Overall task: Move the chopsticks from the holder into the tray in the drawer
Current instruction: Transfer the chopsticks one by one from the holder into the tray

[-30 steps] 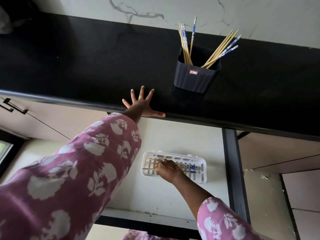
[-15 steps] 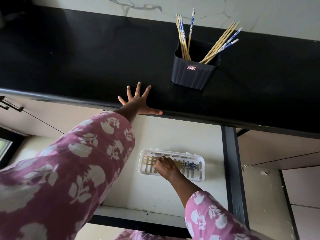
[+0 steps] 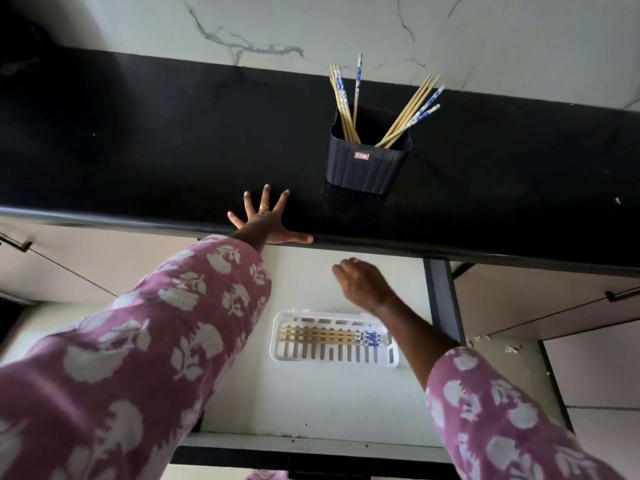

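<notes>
A dark ribbed holder (image 3: 367, 168) stands on the black countertop (image 3: 138, 150) with several bamboo chopsticks (image 3: 408, 112) with blue-and-white ends sticking out of it. Below, in the open drawer (image 3: 311, 403), a white slotted tray (image 3: 332, 358) holds a few chopsticks (image 3: 329, 336) lying side by side. My left hand (image 3: 266, 223) rests flat on the counter's front edge, fingers spread. Above the tray and below the counter edge, my right hand (image 3: 363, 282) hangs empty and slightly blurred, its fingers loosely curled.
A white marble-veined wall (image 3: 346, 32) rises behind the counter. Closed cabinet fronts with dark handles (image 3: 620, 294) flank the drawer on both sides. The drawer's dark right rail (image 3: 441, 299) runs beside my right forearm.
My right hand has let go of the chopsticks in the tray and risen from it toward the counter edge. My left hand has stayed on the counter.
</notes>
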`<state>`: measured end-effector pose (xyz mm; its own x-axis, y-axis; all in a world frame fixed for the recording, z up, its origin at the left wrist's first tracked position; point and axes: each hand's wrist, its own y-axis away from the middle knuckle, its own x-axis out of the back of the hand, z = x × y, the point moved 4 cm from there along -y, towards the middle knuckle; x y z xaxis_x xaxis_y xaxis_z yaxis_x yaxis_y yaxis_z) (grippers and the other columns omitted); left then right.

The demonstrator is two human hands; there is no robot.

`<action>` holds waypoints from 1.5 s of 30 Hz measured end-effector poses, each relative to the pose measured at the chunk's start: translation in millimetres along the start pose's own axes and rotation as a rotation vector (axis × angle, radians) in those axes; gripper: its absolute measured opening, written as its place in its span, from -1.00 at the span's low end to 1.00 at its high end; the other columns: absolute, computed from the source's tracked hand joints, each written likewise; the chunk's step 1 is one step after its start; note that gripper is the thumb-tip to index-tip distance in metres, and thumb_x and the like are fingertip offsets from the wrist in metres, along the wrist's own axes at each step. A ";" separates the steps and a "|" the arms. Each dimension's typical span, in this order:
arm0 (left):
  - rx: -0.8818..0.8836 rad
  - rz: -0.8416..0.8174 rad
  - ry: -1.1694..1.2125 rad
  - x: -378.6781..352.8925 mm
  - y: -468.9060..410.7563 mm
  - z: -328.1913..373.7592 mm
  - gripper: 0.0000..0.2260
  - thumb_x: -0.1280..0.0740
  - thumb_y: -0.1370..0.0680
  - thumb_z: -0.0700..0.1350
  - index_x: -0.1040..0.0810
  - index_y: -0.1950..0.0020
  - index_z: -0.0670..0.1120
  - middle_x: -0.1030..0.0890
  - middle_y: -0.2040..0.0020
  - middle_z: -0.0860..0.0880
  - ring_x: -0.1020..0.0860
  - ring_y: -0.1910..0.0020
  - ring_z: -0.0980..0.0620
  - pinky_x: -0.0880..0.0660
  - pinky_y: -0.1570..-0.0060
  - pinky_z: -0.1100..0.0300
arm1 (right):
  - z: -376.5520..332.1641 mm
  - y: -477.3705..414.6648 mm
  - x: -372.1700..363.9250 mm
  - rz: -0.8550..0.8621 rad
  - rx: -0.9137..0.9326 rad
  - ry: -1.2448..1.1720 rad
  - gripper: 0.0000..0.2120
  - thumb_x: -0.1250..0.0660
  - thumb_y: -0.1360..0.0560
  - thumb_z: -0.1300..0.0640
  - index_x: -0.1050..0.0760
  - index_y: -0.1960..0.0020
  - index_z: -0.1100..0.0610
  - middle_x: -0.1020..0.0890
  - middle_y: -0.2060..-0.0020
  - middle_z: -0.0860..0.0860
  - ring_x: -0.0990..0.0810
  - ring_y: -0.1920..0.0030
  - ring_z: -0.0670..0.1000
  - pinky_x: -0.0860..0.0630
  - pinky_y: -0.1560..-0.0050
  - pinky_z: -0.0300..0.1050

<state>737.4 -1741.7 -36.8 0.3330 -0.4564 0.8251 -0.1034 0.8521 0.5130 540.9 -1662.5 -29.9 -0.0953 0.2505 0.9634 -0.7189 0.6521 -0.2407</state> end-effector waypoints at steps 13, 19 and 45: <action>0.017 -0.023 0.004 1.0 -3.2 0.4 0.15 -0.32 -0.07 0.55 0.31 -0.44 0.33 0.44 -0.47 0.14 0.44 -0.43 -0.22 0.21 -0.25 -0.48 | 182.5 -62.4 89.4 0.346 -0.908 -0.238 -0.80 -0.26 -0.55 0.20 -0.56 -0.05 0.30 -0.63 -0.01 0.26 -0.58 -0.04 0.22 -0.49 0.01 0.01; 0.022 -0.025 -0.003 0.7 -5.1 0.8 0.15 -0.33 -0.08 0.54 0.31 -0.45 0.32 0.45 -0.47 0.12 0.45 -0.43 -0.22 0.20 -0.26 -0.47 | 234.5 -90.0 87.5 0.454 -1.269 -0.592 -0.70 -0.35 -0.50 0.03 -0.58 0.09 0.31 -0.64 0.23 0.19 -0.58 0.15 0.10 -0.38 0.19 -0.16; 0.031 0.091 0.422 25.7 -1.9 16.7 -0.22 -0.17 -0.38 0.46 -0.11 -0.52 0.15 0.04 -0.57 0.02 0.17 -0.53 -0.14 0.26 -0.34 -0.35 | 239.0 -53.2 143.5 1.098 -1.446 -1.408 -0.81 -0.37 -0.48 0.29 -0.56 -0.03 0.40 -0.56 0.39 0.08 -0.59 0.42 -0.09 -0.57 0.43 -0.31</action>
<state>730.5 -1759.4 -12.6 0.6745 -0.2291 0.7019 -0.1764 0.8731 0.4545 400.9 -1832.3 149.4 -0.6886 0.6805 -0.2505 0.6605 0.7312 0.1708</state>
